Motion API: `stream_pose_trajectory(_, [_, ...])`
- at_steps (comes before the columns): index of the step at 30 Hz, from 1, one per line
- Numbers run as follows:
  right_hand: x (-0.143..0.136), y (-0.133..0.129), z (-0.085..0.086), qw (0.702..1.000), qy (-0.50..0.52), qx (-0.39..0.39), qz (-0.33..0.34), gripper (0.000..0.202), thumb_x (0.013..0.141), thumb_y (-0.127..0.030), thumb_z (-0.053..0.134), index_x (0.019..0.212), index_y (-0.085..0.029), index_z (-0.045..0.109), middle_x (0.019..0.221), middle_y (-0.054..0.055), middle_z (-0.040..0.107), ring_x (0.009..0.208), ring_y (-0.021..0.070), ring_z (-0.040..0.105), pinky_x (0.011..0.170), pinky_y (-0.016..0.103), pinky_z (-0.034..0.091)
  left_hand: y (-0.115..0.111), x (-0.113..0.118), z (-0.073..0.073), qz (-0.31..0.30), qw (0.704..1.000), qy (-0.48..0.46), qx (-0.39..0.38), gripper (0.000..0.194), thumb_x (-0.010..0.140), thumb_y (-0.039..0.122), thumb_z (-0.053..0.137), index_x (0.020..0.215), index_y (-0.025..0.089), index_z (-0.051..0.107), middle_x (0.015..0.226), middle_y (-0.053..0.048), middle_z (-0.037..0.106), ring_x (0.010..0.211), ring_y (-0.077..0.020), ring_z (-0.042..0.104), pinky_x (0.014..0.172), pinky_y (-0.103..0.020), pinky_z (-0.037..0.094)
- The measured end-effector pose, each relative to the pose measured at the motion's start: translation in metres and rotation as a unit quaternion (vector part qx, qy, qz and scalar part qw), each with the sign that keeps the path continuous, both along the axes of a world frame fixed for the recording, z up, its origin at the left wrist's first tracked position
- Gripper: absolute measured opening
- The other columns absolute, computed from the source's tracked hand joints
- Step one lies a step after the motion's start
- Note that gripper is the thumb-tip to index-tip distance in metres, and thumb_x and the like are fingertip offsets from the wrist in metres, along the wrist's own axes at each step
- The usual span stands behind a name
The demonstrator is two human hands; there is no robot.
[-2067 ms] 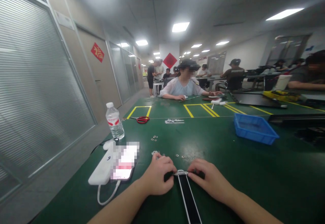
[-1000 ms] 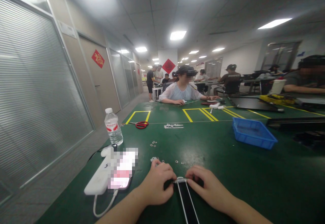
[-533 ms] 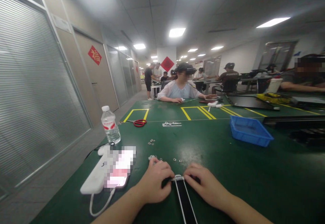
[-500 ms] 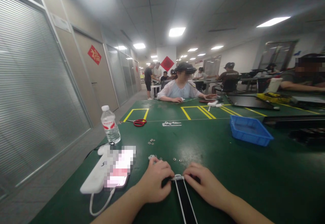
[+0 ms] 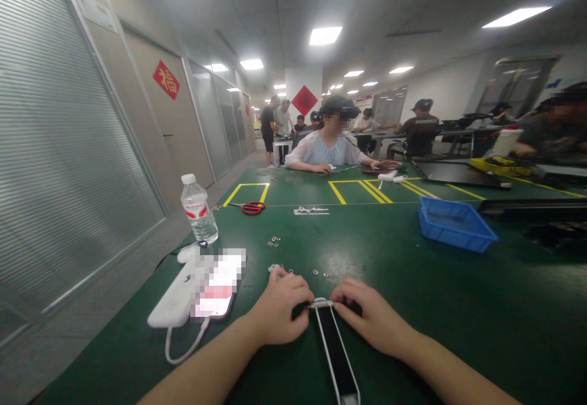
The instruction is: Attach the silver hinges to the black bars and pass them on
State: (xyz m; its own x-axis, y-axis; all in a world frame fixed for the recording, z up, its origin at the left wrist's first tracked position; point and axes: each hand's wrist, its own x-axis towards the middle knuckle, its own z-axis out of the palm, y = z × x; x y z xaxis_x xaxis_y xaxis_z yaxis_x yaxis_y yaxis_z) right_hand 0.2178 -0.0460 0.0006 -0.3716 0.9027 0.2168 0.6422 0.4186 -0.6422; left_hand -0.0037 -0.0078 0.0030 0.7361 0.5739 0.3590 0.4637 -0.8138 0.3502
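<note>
A long narrow frame with white rails and a black band (image 5: 338, 350) lies on the green table, running toward me. Across its far end is a silver crosspiece. With thumb and fingertips together, my left hand (image 5: 283, 308) grips the left end of that crosspiece. The right end is pinched by my right hand (image 5: 369, 314); its fingertips hide the exact contact. A small whitish part (image 5: 275, 267) sits beside the raised fingers of my left hand. Two small metal rings or nuts (image 5: 320, 273) lie just beyond the frame.
On the left stand a water bottle (image 5: 199, 210), a white power bank (image 5: 172, 298) and a phone (image 5: 222, 286) with a cable. Several small rings (image 5: 274, 241), white strips (image 5: 310, 211) and red scissors (image 5: 252, 208) lie farther out. A blue tray (image 5: 456, 224) is at right; a person (image 5: 328, 148) sits opposite.
The view has tipped down slightly, so the scene sits higher and the frame's near end now shows. Both hands keep their hold at the crosspiece.
</note>
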Motion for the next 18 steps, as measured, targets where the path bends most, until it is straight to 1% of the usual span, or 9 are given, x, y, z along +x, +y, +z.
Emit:
stream_pose_trajectory(7, [0.001,-0.0009,0.0006,1.0,0.0,0.001,0.009,0.014,0.089,-0.015,0.051,0.081,-0.017,0.063,0.082,0.005,0.061,0.079,0.0177,0.055,0.073,0.032,0.043,0.0006,-0.0005,-0.0011,0.001,1.0,0.006,-0.001,0.017,0.072,0.015,0.052,0.086,0.02,0.061,0.087,0.0,0.063,0.087,-0.0171,0.059,0.088,-0.039,0.024])
stream_pose_trajectory(12, [0.0041,-0.0015,-0.0001,1.0,0.005,0.001,0.018,0.013,0.089,-0.015,0.051,0.084,-0.017,0.063,0.085,0.005,0.062,0.082,0.0178,0.057,0.075,0.032,0.045,0.0011,-0.0009,-0.0003,0.0,1.0,0.013,-0.009,0.024,0.071,0.011,0.049,0.089,0.021,0.061,0.09,0.0,0.064,0.09,-0.0178,0.059,0.089,-0.039,0.024])
stream_pose_trajectory(13, [0.0049,-0.0016,-0.0003,1.0,0.005,0.001,0.02,0.013,0.089,-0.015,0.051,0.084,-0.017,0.063,0.086,0.005,0.062,0.083,0.0178,0.057,0.076,0.032,0.045,0.0012,-0.0007,-0.0001,0.01,1.0,0.017,-0.009,0.026,0.071,0.01,0.049,0.091,0.021,0.061,0.093,-0.001,0.065,0.092,-0.0185,0.058,0.09,-0.039,0.024])
stream_pose_trajectory(18, [0.0077,-0.0006,-0.0004,1.0,0.0,0.006,0.027,0.013,0.089,-0.014,0.051,0.084,-0.017,0.063,0.087,0.006,0.062,0.083,0.0181,0.056,0.077,0.033,0.045,0.002,0.0016,0.0005,0.115,0.993,0.005,-0.002,0.035,0.072,0.008,0.049,0.102,0.022,0.059,0.108,-0.003,0.066,0.104,-0.0217,0.055,0.091,-0.04,0.026])
